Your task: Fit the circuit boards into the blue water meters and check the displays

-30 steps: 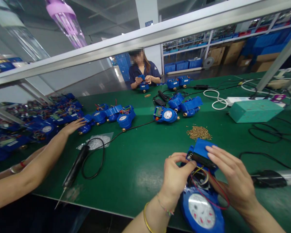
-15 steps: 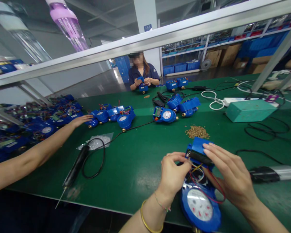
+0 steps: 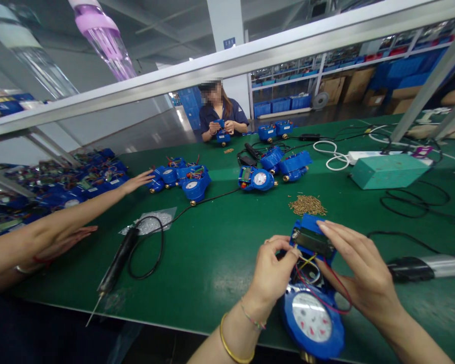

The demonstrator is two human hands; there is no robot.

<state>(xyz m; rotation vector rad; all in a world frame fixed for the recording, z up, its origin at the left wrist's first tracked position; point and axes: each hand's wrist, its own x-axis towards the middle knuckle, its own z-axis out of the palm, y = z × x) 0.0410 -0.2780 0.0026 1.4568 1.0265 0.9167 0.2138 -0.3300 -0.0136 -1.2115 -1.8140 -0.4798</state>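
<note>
- You have the blue meter (image 3: 313, 289) in front of you at the near edge of the green table (image 3: 212, 283), its round face toward you and its top end open.
- Its dial (image 3: 311, 318) is a white disc with several small red marks in its lower half; a bright glare crosses its upper part.
- A thick, glossy blue ring surrounds that dial, and a brass fitting (image 3: 307, 357) pokes out at the bottom of the body.
- Above the dial the housing gapes into a dark cavity, where thin wires (image 3: 319, 273) loop loosely: white, yellow and a long red one bowing out to the right.
- The blue cover (image 3: 309, 224) is tilted up off that cavity, and a dark, rectangular display board (image 3: 313, 241) sits in it, its surface slightly shiny.
- Your left grip (image 3: 275, 265) is pinching the wires, thumb and index fingertip pressed together just below the cover's left corner; the exact contact is partly hidden by your fingers.
- Your right grip (image 3: 364, 270) is closed around the right side of the cover, fingers laid across its top and thumb below.
- Just beyond the cover lies a pile of small brass-coloured pieces (image 3: 307, 205).
</note>
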